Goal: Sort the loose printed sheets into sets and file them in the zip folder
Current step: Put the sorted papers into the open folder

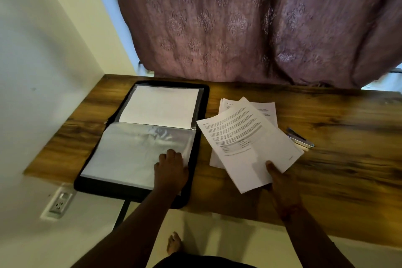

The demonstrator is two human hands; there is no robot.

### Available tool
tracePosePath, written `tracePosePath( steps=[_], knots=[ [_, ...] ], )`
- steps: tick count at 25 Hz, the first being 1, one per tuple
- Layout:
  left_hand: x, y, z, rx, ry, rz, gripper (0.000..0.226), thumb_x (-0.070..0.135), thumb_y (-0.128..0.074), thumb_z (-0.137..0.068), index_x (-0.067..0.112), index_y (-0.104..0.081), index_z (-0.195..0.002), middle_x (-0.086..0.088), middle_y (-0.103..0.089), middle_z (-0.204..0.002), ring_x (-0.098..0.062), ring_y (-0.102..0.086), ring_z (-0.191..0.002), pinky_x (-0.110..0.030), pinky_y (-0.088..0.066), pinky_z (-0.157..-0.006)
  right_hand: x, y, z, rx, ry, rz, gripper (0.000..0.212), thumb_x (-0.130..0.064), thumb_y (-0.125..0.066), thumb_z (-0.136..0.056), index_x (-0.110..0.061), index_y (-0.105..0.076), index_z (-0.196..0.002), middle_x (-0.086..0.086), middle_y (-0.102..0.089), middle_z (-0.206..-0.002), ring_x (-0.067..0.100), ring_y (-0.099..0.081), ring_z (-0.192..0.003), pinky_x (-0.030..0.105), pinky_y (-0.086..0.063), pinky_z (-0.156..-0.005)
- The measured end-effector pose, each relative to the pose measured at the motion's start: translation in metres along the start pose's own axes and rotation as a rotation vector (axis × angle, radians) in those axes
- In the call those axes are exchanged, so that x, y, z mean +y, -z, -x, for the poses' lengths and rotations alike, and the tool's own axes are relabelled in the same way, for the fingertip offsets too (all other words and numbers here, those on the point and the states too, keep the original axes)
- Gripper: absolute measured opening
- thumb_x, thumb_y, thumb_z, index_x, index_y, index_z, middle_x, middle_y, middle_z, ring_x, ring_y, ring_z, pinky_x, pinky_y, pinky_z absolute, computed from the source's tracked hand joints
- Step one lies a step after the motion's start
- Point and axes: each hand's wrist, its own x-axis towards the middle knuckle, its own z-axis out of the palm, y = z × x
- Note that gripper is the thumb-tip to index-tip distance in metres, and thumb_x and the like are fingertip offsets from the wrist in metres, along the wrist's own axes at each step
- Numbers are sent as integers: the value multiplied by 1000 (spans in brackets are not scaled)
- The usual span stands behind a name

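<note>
A left hand [171,165] rests curled on a clear sleeve [139,150] of the open zip folder [196,148] while the right hand [280,183] pinches a printed set [245,148], best slid in with the sleeve's mouth held wide and corners squared.

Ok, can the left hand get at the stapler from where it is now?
Probably not easily. The left hand rests on the zip folder, while the stapler lies far right, beyond the set of sheets held by the right hand. It would have to cross over both.
</note>
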Motion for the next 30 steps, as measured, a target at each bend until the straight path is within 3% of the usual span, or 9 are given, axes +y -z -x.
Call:
tracePosePath(
  steps=[5, 10, 14, 17, 19, 21, 23, 26, 30],
  knots=[
    [5, 23, -10, -54, -3, 9, 24, 27, -48, -92, 9, -57, -104, -9, -54, -108, -29, -54, -101, -39, -49, -77, -1, 8, 2, -15, 25, 45, 46, -22, -61, -92, -14, -46, -135, 7, -61, -117, 30, -60, -108, 54, -53, -88],
    [-6, 27, -20, -121, 60, 35, 11, 22, -51, -90, 16, -52, -99, -4, -62, -105, -26, -63, -99, -34, -46, -79, 0, 13, 6, -17, 22, 116, 40, -25, -62, -91, -16, -50, -128, 10, -62, -115, 30, -61, -106, 55, -51, -91],
    [-8, 30, -22, -69, 184, 195, 20, 36, -48, -97, 16, -50, -98, -4, -64, -100, -27, -62, -91, -31, -41, -72, 3, 13, 12, -48, 27, 116, 38, -24, -61, -91, -17, -49, -126, 6, -63, -112, 30, -61, -106, 39, -53, -81],
    [-11, 32, -18, -2, 274, 279, 19, 33, -45, -100, 15, -48, -96, -7, -64, -95, -22, -54, -75, -31, -42, -70, 6, 8, 28, -95, 7, 79, 35, -17, -58, -94, -15, -49, -128, 4, -63, -112, 24, -62, -103, 26, -53, -70],
    [-13, 31, -14, 28, 272, 300, 12, 25, -48, -99, 15, -43, -95, -7, -62, -92, -20, -52, -71, -32, -43, -66, 11, 7, 37, -129, -41, 71, 30, -18, -60, -92, -18, -53, -121, 7, -65, -110, 29, -63, -102, 34, -58, -69],
    [-13, 30, -10, 57, 270, 357, 6, 15, -49, -96, 13, -43, -98, -6, -60, -91, -18, -52, -72, -32, -41, -64, 16, 6, 44, -151, -115, 62, 33, -22, -63, -89, -22, -53, -121, 12, -64, -111, 36, -62, -102, 54, -58, -71],
    [-11, 30, -6, 85, 262, 403, 14, 11, -50, -94, 12, -47, -108, -4, -58, -95, -18, -53, -78, -30, -40, -67, 18, 6, 50, -157, -156, 84, 35, -25, -63, -89, -26, -52, -121, 12, -62, -111, 36, -61, -100, 61, -57, -69],
    [-12, 25, 1, 137, 250, 423, 20, 10, -53, -93, 11, -50, -113, -5, -58, -97, -22, -57, -81, -30, -42, -68, 15, 9, 55, -112, -80, 171, 34, -26, -59, -93, -22, -52, -126, 10, -61, -113, 30, -60, -96, 51, -59, -63],
    [-11, 19, 10, 181, 270, 344, 6, 14, -51, -96, 14, -45, -96, 6, -51, -68, -12, -49, -56, -28, -39, -55, 7, 11, 62, -114, 2, 189, 21, -24, -56, -94, -26, -54, -115, 2, -64, -103, 27, -64, -92, 41, -58, -57]
  ],
)
